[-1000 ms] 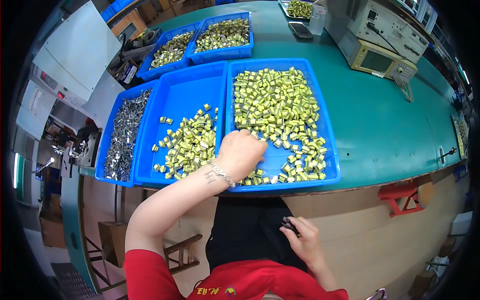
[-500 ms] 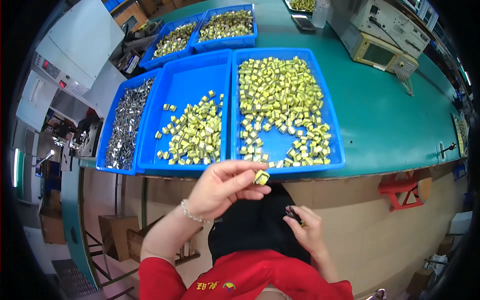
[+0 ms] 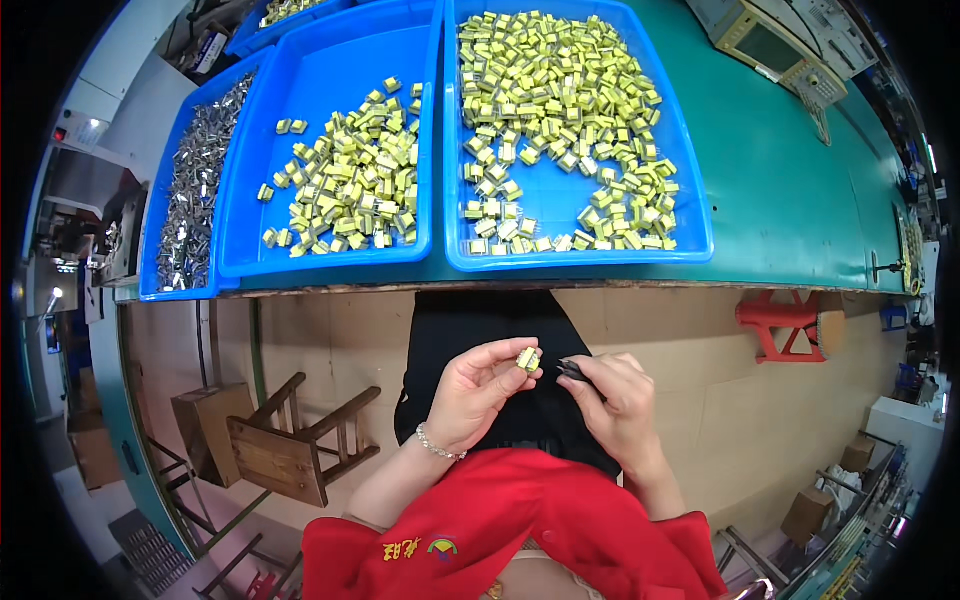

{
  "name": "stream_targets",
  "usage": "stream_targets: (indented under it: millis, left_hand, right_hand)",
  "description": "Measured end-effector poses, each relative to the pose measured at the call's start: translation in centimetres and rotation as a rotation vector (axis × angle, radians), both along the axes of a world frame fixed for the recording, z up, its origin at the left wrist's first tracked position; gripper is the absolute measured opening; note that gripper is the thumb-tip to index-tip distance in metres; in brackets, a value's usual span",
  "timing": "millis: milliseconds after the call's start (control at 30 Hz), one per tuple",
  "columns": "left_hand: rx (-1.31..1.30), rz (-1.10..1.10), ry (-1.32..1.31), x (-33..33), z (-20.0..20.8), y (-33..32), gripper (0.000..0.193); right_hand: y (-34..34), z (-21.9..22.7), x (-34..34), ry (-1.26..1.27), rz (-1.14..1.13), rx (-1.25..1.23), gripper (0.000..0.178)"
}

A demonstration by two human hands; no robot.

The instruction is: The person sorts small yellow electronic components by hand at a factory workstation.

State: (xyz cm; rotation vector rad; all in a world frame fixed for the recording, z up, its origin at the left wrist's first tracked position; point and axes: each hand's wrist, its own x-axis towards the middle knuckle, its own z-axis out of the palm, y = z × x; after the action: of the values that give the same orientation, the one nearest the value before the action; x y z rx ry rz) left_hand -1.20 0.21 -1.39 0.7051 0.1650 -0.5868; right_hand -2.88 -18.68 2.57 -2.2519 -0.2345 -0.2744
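Observation:
My left hand (image 3: 472, 398) pinches a small yellow transformer (image 3: 528, 359) between thumb and fingers, above my lap. Just to its right, my right hand (image 3: 622, 402) is closed around a small dark pointed tool (image 3: 570, 369); its tip points at the transformer, with a small gap between them. Most of the tool is hidden by the fingers, so its exact kind does not show. Beyond my hands, a right-hand blue tray (image 3: 580, 262) bears many similar yellow transformers, and a middle blue tray (image 3: 330, 60) has a smaller heap of them.
A narrower blue tray on the left holds shiny metal pieces (image 3: 195, 170). The trays stand along the front edge of a green table (image 3: 770, 220). An instrument with a screen (image 3: 770, 45) is at the back right. A wooden stool (image 3: 285, 450) and a red stool (image 3: 785, 325) are on the floor.
My left hand has drawn back from the tray edge toward my body with the transformer. My right hand has risen, bringing the tool close to it. The view has tilted downward.

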Motion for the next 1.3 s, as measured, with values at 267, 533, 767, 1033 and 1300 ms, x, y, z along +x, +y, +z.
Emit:
stream_targets:
  millis: [267, 533, 767, 1033, 1300]
  left_hand:
    - [0.192, -0.015, -0.214, 0.1, -0.1, -0.6, 0.03]
    - [0.244, -0.002, -0.336, 0.0, -0.1, -1.0, 0.032]
    - [0.295, 0.002, -0.394, 0.1, 0.3, -1.1, 0.031]
    - [0.619, -0.034, -0.614, 0.1, 0.6, -0.8, 0.032]
    - [0.808, -0.078, -0.76, 0.5, 2.3, -0.6, 0.033]
  right_hand:
    - [0.1, -0.1, 0.1, 0.018, 0.049, -0.037, 0.015]
    - [-0.2, -0.4, 0.0, 0.008, 0.06, -0.03, 0.015]
    - [-0.3, -0.6, -0.2, 0.022, 0.062, -0.024, 0.016]
    - [-0.3, -0.1, -0.3, 0.035, 0.051, -0.049, 0.02]
    - [-0.3, -0.4, -0.1, -0.007, 0.107, -0.114, 0.02]
